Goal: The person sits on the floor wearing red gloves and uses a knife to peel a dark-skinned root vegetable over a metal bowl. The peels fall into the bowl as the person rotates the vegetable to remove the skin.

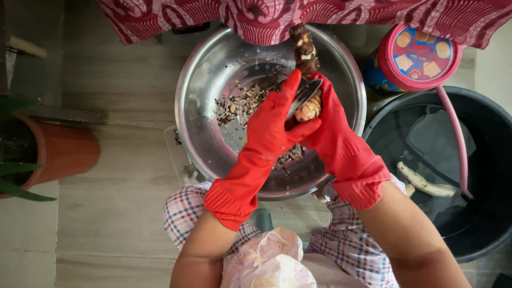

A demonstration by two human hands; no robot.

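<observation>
We are seeing a clay pot (64, 152) sitting at the far left, then our left hand (272, 125) in a red glove, its fingers closing on a knife (305, 95) over the steel bowl (205, 80). Our right hand (333, 128) is wrapping tightly around a brown root (305, 53) above the bowl, and a black bucket (482, 160) holding a peeled root (424, 182) is standing at the right

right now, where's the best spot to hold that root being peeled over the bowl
Probably the dark unpeeled upper end of the root, gripped from the far side. It stands near upright over the steel bowl; the knife and both gloved hands crowd its pale lower end, so the top is the free, rough part.
</observation>
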